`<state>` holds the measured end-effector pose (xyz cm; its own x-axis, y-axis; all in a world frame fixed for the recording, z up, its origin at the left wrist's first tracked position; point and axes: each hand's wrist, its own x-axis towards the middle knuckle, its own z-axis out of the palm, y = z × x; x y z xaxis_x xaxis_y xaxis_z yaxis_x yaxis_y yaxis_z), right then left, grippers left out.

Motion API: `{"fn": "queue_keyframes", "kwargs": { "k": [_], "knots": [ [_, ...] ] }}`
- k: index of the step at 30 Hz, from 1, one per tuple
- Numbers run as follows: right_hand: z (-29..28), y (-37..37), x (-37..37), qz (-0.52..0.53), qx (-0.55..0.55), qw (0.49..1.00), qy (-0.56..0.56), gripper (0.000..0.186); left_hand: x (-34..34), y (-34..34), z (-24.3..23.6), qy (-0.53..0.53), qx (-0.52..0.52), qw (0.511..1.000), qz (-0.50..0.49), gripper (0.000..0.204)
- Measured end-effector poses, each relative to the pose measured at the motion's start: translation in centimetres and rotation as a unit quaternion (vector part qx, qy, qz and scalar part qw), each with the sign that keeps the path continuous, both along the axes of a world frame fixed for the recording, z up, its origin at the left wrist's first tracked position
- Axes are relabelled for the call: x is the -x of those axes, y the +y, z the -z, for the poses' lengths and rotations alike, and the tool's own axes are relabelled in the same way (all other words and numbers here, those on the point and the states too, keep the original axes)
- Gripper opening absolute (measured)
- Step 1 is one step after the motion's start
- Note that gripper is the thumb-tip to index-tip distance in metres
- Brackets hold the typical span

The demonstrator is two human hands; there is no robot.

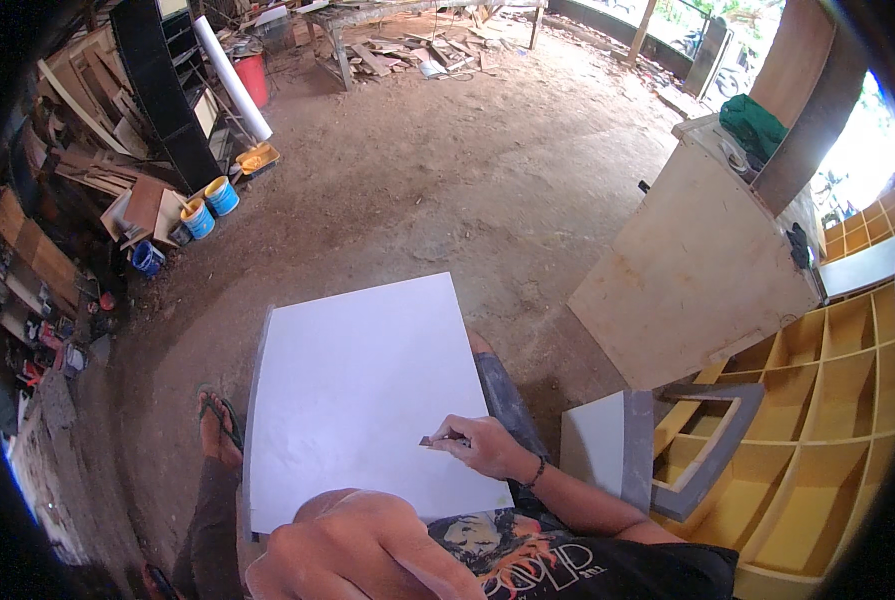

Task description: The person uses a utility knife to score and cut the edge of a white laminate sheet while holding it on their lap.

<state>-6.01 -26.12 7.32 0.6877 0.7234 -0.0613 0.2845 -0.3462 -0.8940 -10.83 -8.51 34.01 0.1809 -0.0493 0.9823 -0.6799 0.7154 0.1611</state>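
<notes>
A white rectangular board (pixel 367 390) lies across my lap, with a grey strip along its left edge. Over the board's right part, my right hand (pixel 482 445) is closed in a pinch on a small dark brown piece (pixel 426 441), whose kind I cannot make out. Its tip is at or just above the white surface. Large and close at the bottom of the head view is my left hand (pixel 357 545), raised in front of the board's near edge. Its knuckles show, but the fingertips run out of the picture, so what they hold is hidden.
At right stand a tall wooden cabinet (pixel 697 260), a grey frame (pixel 707 480) and a yellow compartmented shelf (pixel 807 440). Paint buckets (pixel 197 217), an orange tray (pixel 257 158) and stacked boards sit at left. Scrap wood (pixel 407 55) lies under a far table on the dirt floor.
</notes>
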Motion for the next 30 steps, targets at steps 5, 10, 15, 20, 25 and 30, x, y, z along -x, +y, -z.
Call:
{"fn": "queue_keyframes", "kwargs": {
  "k": [5,10,15,20,25,30],
  "knots": [
    [-0.1,0.1,0.0,0.002,-0.010,1.000,0.004,0.020,-0.2,-0.2,0.2,0.003,0.009,1.000,0.003,0.066],
    [0.1,-0.2,0.0,0.004,-0.008,1.000,0.004,0.019,-0.4,-0.1,0.2,0.020,-0.006,1.000,0.018,0.067],
    [0.2,-0.1,0.0,0.003,-0.009,1.000,-0.009,0.018,-0.5,-0.1,0.3,-0.002,-0.001,0.999,0.037,0.069],
    [0.1,0.3,0.1,0.003,-0.016,1.000,0.006,0.018,-1.8,2.0,4.9,0.159,-0.031,0.976,-0.145,0.048],
    [0.5,-0.3,0.2,0.000,-0.041,0.999,0.028,0.020,-9.6,3.0,18.7,0.403,-0.291,0.751,-0.434,0.026],
    [-0.1,-0.9,-0.4,-0.047,-0.007,0.998,0.045,0.019,-11.8,3.9,32.1,0.334,-0.468,0.691,-0.438,0.022]
  ]
}}
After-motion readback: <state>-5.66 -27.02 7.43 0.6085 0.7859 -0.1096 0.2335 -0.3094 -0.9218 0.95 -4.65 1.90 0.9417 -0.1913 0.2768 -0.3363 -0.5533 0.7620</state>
